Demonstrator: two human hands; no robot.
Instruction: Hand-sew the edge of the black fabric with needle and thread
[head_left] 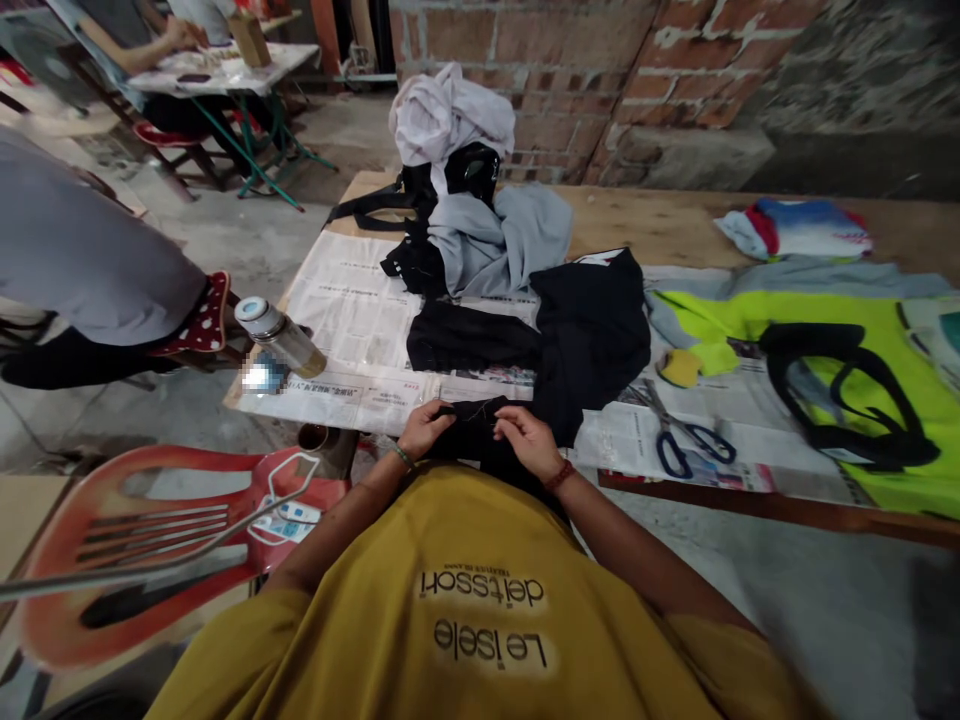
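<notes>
At the table's near edge, my left hand (429, 428) is closed on a piece of black cloth (472, 415), thumb on top. The cloth runs across between my hands, and part of it hangs down in front of my body. My right hand (527, 438) is held in a pinch over the cloth's right part. Fine pale threads show on the black cloth beside those fingertips. Whatever the pinch holds is too small to make out. Beyond my hands lie a folded black cloth piece (472, 337) and a larger dark garment (592, 325).
Scissors with dark blue handles (691, 445) lie right of my hands on newspaper (352, 330). A yellow object (679, 367), black straps (847, 400) and neon cloth (780, 310) are farther right. A bottle (279, 338) stands left. A red chair (150, 540) and seated people are nearby.
</notes>
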